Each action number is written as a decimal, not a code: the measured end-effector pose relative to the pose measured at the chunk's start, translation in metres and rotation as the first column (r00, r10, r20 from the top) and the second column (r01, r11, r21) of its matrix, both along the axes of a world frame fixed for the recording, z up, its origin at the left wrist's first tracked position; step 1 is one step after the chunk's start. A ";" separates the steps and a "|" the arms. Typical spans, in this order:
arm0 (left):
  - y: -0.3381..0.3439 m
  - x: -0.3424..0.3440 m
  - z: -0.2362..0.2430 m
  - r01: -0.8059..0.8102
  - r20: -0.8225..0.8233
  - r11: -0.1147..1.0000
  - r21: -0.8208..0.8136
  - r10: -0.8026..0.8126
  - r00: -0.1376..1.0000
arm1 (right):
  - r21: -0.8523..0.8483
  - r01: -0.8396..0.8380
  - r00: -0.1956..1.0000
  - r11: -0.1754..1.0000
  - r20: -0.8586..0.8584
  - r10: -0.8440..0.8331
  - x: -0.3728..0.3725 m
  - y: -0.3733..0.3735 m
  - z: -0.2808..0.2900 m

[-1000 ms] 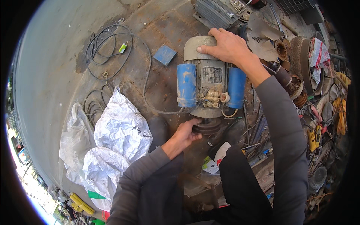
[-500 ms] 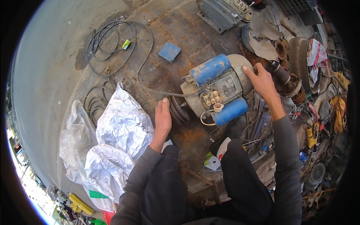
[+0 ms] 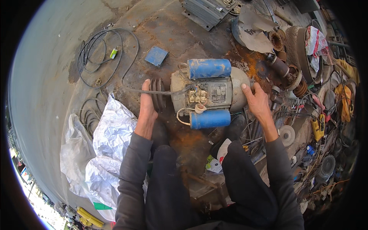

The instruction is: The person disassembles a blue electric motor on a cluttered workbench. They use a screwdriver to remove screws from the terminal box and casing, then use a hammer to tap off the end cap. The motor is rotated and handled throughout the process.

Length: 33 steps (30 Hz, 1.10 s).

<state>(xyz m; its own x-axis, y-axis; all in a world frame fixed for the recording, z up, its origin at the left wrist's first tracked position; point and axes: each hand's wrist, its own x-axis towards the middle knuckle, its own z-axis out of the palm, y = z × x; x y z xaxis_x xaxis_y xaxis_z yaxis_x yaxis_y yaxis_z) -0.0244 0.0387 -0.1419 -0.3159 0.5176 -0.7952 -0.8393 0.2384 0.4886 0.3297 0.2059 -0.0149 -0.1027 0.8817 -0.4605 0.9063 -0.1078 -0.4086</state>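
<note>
Between my hands an electric motor point(image 3: 219, 92) lies with its long axis running left to right. A blue capacitor cylinder point(image 3: 209, 68) is mounted along its far side, and a second blue cylinder point(image 3: 210, 119) along its near side. Between them sits an uncovered terminal block point(image 3: 198, 96) with wires. My left hand point(image 3: 147, 109) presses edge-on against the grooved pulley point(image 3: 158, 95) at the left end; some of its fingers are hidden. My right hand point(image 3: 257, 102) grips the rounded end cover point(image 3: 239, 89), thumb on top. A grey cable point(image 3: 153, 92) runs from the terminals leftward over my left hand.
Beyond the motor lie a blue square cover point(image 3: 156, 56) and a coiled cable point(image 3: 92, 57) with a green plug. White sacks point(image 3: 115, 130) stand at my left. Rusty motor parts point(image 3: 281, 69), a yellow tool point(image 3: 318, 128) and a grinding disc point(image 3: 286, 135) crowd the right.
The motor has turned from a slant to nearly level across my view, its pulley end shifting away from me. My left hand has moved farther away with it; my right hand has come nearer.
</note>
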 end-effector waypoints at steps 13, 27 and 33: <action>-0.065 0.022 0.001 0.024 -0.488 0.987 -0.160 -0.100 0.867 | 0.104 0.317 0.242 0.943 -0.970 0.026 0.010 -0.006 0.165; -0.093 0.053 0.002 0.133 -0.733 0.963 -0.233 -0.264 0.627 | 0.240 0.218 0.160 0.946 -0.965 0.209 -0.035 -0.013 0.160; -0.095 0.054 0.005 0.136 -0.731 0.973 -0.186 -0.229 0.643 | 0.239 0.225 0.168 0.945 -0.964 0.204 -0.041 -0.015 0.157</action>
<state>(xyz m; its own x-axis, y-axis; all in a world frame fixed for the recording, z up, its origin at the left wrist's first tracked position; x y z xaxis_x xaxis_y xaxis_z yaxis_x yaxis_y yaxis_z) 0.0294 -0.0559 -0.1372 -0.7325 0.5598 -0.3874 -0.1388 0.4343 0.8900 0.2883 0.1907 0.1422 -0.2607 0.9304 0.2578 -0.2641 0.1881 -0.9460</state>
